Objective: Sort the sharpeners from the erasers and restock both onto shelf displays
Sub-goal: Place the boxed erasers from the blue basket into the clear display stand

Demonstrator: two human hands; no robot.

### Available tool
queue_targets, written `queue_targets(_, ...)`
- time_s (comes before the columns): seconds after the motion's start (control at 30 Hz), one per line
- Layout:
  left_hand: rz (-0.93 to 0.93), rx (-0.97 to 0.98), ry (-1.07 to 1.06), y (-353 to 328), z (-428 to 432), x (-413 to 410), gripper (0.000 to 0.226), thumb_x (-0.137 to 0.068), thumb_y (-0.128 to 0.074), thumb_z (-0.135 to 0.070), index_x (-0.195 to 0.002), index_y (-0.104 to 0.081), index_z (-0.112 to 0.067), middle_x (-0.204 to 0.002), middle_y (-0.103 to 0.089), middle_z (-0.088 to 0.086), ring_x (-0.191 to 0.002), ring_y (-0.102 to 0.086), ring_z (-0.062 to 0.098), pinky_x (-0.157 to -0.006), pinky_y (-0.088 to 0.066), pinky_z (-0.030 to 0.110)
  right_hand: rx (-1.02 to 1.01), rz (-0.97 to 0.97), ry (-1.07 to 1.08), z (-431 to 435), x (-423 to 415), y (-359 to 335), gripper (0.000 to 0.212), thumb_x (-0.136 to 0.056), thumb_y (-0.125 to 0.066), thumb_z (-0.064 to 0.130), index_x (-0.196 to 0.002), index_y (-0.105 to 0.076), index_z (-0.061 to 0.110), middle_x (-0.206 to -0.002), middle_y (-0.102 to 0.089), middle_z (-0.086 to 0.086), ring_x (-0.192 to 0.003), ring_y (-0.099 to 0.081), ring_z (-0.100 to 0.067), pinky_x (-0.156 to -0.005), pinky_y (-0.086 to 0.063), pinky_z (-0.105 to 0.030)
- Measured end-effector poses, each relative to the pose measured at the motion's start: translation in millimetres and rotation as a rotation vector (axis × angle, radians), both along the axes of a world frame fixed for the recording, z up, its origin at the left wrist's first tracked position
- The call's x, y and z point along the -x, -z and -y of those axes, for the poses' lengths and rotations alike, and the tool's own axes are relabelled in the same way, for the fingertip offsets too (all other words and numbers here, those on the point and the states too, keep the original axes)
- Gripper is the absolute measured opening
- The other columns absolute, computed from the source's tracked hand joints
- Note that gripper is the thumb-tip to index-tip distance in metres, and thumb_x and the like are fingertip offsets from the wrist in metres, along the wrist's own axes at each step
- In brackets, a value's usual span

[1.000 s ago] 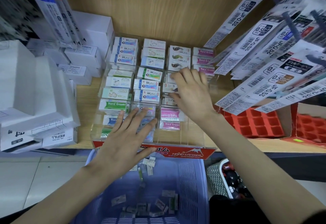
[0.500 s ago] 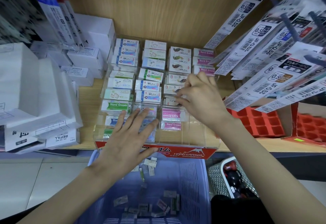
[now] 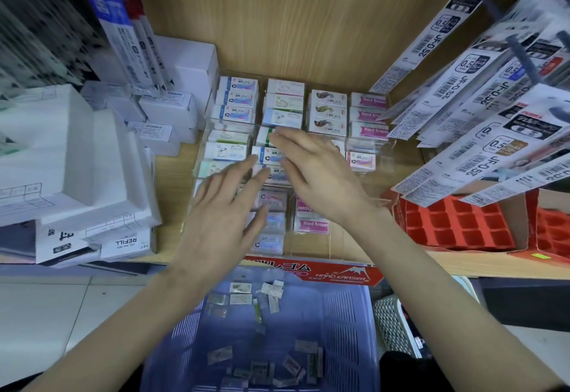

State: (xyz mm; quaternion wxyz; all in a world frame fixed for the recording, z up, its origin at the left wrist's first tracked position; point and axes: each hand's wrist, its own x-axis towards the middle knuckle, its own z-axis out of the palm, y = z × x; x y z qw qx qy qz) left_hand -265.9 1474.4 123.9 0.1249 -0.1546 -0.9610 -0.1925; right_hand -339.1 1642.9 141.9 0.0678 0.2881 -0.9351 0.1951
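Note:
A clear tiered eraser display (image 3: 336,243) with a red "Hard Eraser" front strip stands on the wooden shelf, its rows filled with boxed erasers (image 3: 237,100). My left hand (image 3: 225,209) lies flat with straight fingers over the front-left rows. My right hand (image 3: 317,175) reaches across the middle, fingers extended, its fingertips on a green-and-white eraser (image 3: 264,136) in the second column. Neither hand grips anything. Below the shelf a blue plastic basket (image 3: 345,323) holds several small wrapped erasers (image 3: 268,293).
White boxes (image 3: 71,157) are stacked on the shelf's left. Hanging refill packs (image 3: 481,83) crowd the upper right. Red divided trays (image 3: 453,225) sit to the right of the display. A white mesh basket (image 3: 394,327) stands beside the blue one.
My right hand has swung left from the third column to the second and opened out flat. My left hand has slid slightly farther up the display.

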Motion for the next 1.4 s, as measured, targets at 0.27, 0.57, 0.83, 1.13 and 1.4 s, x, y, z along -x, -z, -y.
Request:
queue_targets(0.27, 0.054, -0.068, -0.136, 2.7, 7.8, 40.9, 0.041, -0.084, -0.067, -0.032, -0.116, -0.065, -0.005, -0.113, -0.063, 0.010, -0.104, -0.050, 0.029, -0.083, -0.042, 0.044, 0.078, -0.043, -0.025, -9.8, 31.5, 14.1, 0.024, -0.081, -0.059, 0.002, -0.099, -0.074, 0.005, -0.105, -0.070, -0.013, -0.095, -0.064, -0.034, -0.086, -0.046, -0.045)
queue_targets(0.57, 0.024, -0.072, -0.137, 6.4, 7.7, 38.5, 0.043, -0.087, -0.058, -0.038, -0.114, -0.066, -0.006, -0.111, -0.061, 0.009, -0.101, -0.053, 0.027, -0.080, -0.042, 0.042, 0.295, 0.109, 0.183, -9.1, 5.5, 6.8, 0.035, -0.092, -0.048, 0.001, -0.124, -0.061, 0.008, -0.133, -0.055, -0.007, -0.121, -0.048, -0.020, -0.107, -0.034, -0.034)
queue_targets(0.83, 0.057, -0.086, -0.115, 4.2, 0.3, 31.4, 0.035, -0.092, -0.057, -0.021, -0.122, -0.061, -0.006, -0.114, -0.059, 0.009, -0.106, -0.053, 0.028, -0.088, -0.040, 0.044, 0.151, 0.044, 0.374, 4.3, -32.6, 13.5, 0.042, -0.083, -0.047, -0.002, -0.122, -0.060, 0.003, -0.116, -0.055, -0.012, -0.104, -0.048, -0.030, -0.092, -0.041, -0.039)
queue_targets(1.13, 0.140, -0.126, -0.175, -8.7, 8.7, 9.3, 0.042, -0.094, -0.053, -0.023, -0.131, -0.052, -0.003, -0.124, -0.054, 0.015, -0.114, -0.047, 0.033, -0.092, -0.038, 0.045, 0.178, 0.178, 0.361, 5.6, -42.6, 6.0, 0.045, -0.093, -0.048, 0.010, -0.138, -0.046, 0.009, -0.127, -0.051, -0.008, -0.116, -0.039, -0.027, -0.101, -0.029, -0.031)
queue_targets(1.4, 0.211, -0.209, -0.207, -16.3, 31.1, -56.9, 0.043, -0.087, -0.047, -0.024, -0.118, -0.060, 0.002, -0.116, -0.058, 0.020, -0.106, -0.053, 0.040, -0.092, -0.043, 0.047, 0.381, 0.469, 0.337, 8.0, -56.7, 1.4, 0.049, -0.096, -0.043, 0.008, -0.144, -0.036, 0.013, -0.142, -0.043, -0.008, -0.131, -0.034, -0.027, -0.107, -0.025, -0.028)
